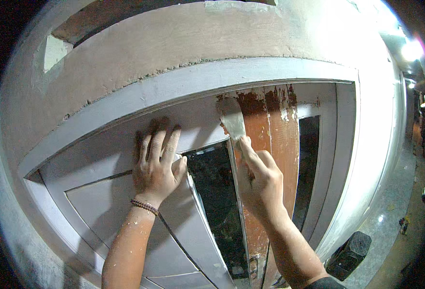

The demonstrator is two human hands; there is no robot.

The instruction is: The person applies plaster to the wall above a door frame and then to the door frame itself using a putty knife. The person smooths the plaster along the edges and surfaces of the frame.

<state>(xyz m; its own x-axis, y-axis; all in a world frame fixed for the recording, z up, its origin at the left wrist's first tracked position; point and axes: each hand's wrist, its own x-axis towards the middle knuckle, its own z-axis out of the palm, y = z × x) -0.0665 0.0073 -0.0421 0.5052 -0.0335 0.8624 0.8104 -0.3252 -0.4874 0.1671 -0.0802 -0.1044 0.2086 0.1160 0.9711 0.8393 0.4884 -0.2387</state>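
My right hand (263, 178) is closed round the handle of a putty knife (233, 118), its index finger stretched along the tool. The wide, pale blade lies against the upper part of a door, at the edge between grey-white paint and a bared orange-brown strip (283, 144). Dark red-brown patches and flaking paint show at the top of that strip. My left hand (157, 161) rests with spread fingers on the painted door panel (97, 202), left of a dark glass pane (215, 192). A beaded bracelet (144, 207) circles my left wrist. Pale flecks dot both forearms.
A white door frame (188, 82) surrounds the door, with a rough plastered wall (174, 38) above. Another dark narrow pane (308, 154) is right of the strip. On the floor at lower right stands a black boxy object (349, 255). A bright lamp (412, 50) shines upper right.
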